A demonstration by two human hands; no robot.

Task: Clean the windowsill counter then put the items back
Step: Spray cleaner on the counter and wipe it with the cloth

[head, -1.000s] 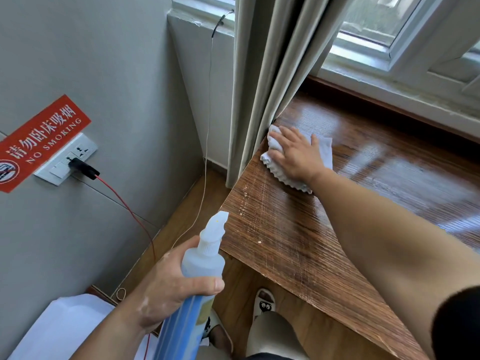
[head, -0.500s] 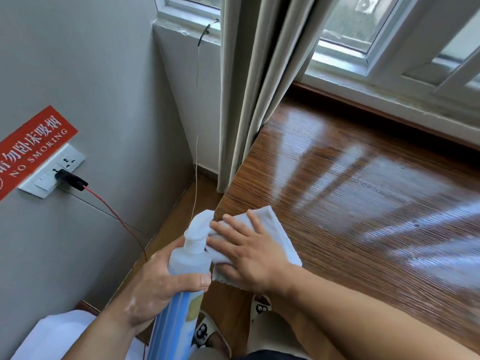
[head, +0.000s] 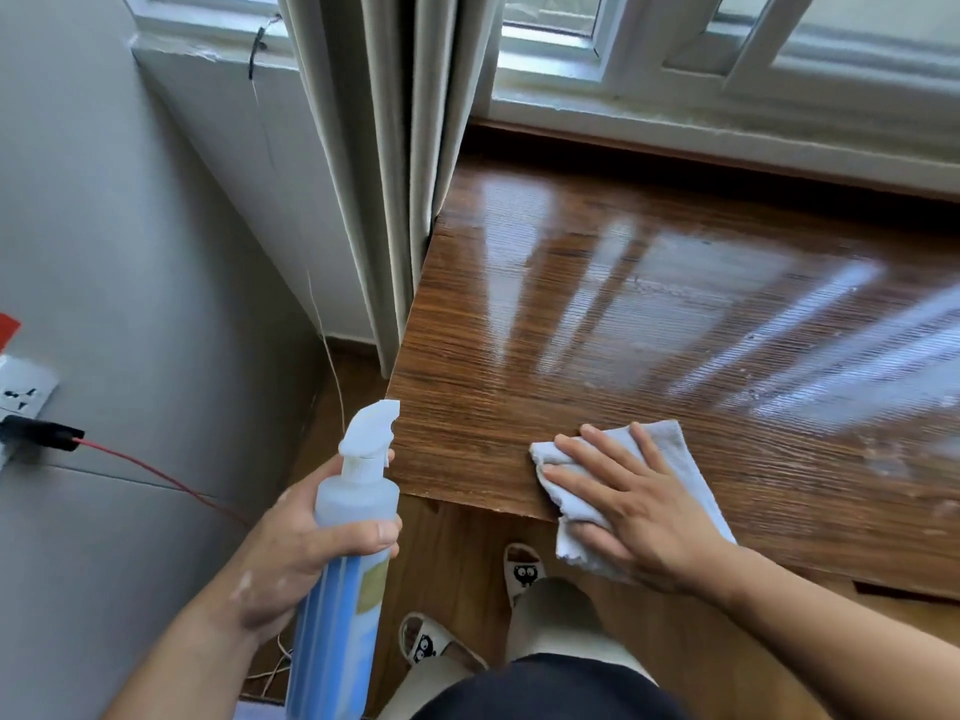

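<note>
1. The right hand lies flat on a pale grey cloth, with the fingers straight and a little spread. It presses the cloth down and does not curl around it.
2. The cloth is at the near edge of the wooden tabletop, not far from its near left corner. The lower part of the cloth hangs over this edge.
3. The left hand grips a spray bottle, with the fingers and the thumb wrapped around the upper body of it. The bottle is held in the air just beside the left edge of the tabletop, almost upright. Its white nozzle points toward the tabletop.
4. The bottle is translucent and has blue liquid inside.
5. The tabletop shines, and pale streaks of window light show on the far and right parts of it.
6. A beige curtain hangs at the far left corner of the tabletop, in front of the white window frame.
7. On the grey wall at the left is a wall socket. A black plug with a red wire sits just under it.
8. Below, on the wooden floor, two slippers with a cartoon face are visible.
</note>
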